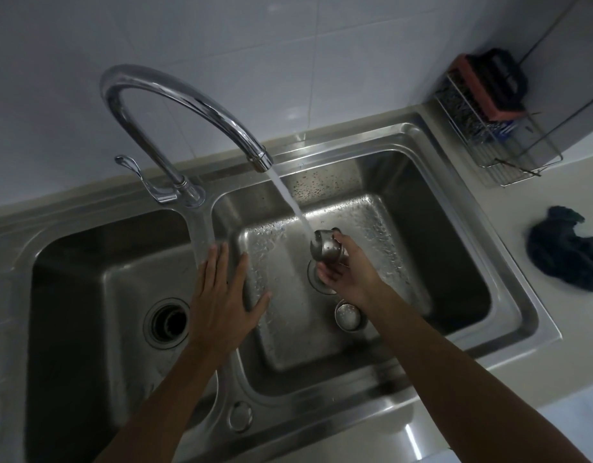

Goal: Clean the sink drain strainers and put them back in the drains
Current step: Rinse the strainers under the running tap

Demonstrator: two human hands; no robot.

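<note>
My right hand [346, 269] holds a steel drain strainer [325, 246] tilted under the running water stream [290, 202], above the right basin's drain [316, 282], which the hand partly hides. A second round strainer [347, 316] lies on the floor of the right basin [455, 262], just under my right forearm. My left hand [221, 295] rests flat, fingers spread, on the divider between the basins. The left basin's drain [168, 324] is an open dark hole with no strainer in it.
The chrome faucet [174, 105] arches over the right basin, its lever [134, 172] at the left. A wire rack [498, 135] with scrubbers stands at the back right corner. A dark crumpled cloth [565, 248] lies on the right counter.
</note>
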